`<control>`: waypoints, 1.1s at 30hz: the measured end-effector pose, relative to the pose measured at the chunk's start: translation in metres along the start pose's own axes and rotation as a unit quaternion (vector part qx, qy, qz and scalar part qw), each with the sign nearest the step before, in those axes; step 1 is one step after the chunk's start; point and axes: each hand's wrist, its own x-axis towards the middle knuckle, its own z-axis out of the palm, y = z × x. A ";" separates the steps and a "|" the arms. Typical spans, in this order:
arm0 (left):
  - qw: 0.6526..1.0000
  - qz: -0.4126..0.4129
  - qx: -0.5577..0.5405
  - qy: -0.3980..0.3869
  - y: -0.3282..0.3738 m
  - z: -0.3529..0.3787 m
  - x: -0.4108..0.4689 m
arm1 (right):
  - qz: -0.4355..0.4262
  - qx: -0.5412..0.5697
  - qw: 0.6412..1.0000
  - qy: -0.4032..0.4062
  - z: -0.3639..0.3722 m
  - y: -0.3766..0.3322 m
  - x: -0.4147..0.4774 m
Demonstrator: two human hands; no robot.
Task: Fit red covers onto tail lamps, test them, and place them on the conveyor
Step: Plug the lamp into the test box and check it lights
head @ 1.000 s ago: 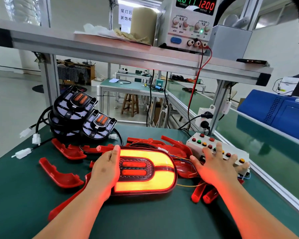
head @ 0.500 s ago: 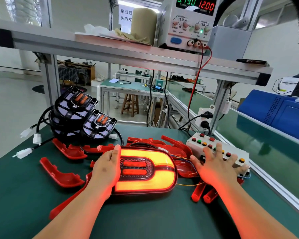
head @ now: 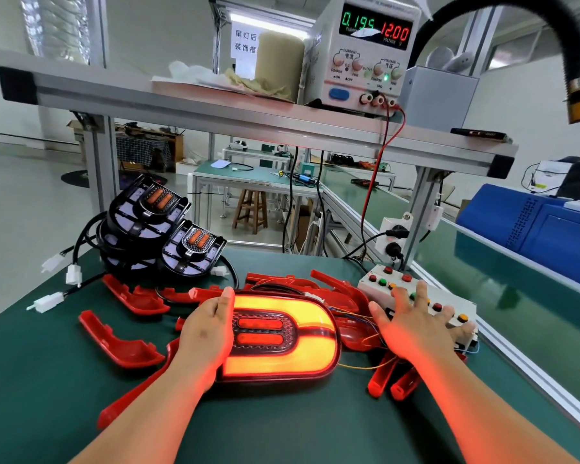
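A: Where is the lamp?
B: The tail lamp point(head: 283, 336) lies flat on the green table point(head: 282, 430), centre front, red cover on, glowing orange-yellow with two red bars in the middle.
A: Left hand?
B: The left hand point(head: 208, 329) lies palm down on the lamp's left end, fingers straight and together, not curled round it.
A: Right?
B: The right hand point(head: 412, 326) is spread flat, fingers splayed over the white button box point(head: 379, 279) just right of the lamp, fingertips on the buttons. Can't tell which button is pressed.
A: Other parts?
B: Loose red covers point(head: 118, 343) are scattered left of, behind and right of the lamp. A stack of uncovered lamps point(head: 148, 222) sits back left, black cables and white connectors point(head: 47, 301) trailing off it.
A: Supply?
B: The power supply point(head: 365, 72) on the shelf above reads 0.195 and 12.00, and a red lead runs down from it. The conveyor point(head: 503, 296) runs along the table's right side.
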 end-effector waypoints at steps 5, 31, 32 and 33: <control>0.999 -0.006 -0.050 -0.002 0.000 0.000 -0.001 | 0.003 -0.005 1.000 0.001 -0.009 -0.002 0.002; 1.000 0.021 -0.012 -0.009 -0.001 -0.002 0.003 | -0.333 0.034 0.942 0.022 -0.003 -0.084 0.013; 1.000 0.028 0.001 -0.003 0.000 -0.002 0.002 | -0.332 0.039 0.942 0.025 -0.004 -0.083 0.012; 0.999 0.031 0.011 0.003 0.001 -0.002 0.002 | -0.330 0.045 0.942 0.030 -0.004 -0.082 0.011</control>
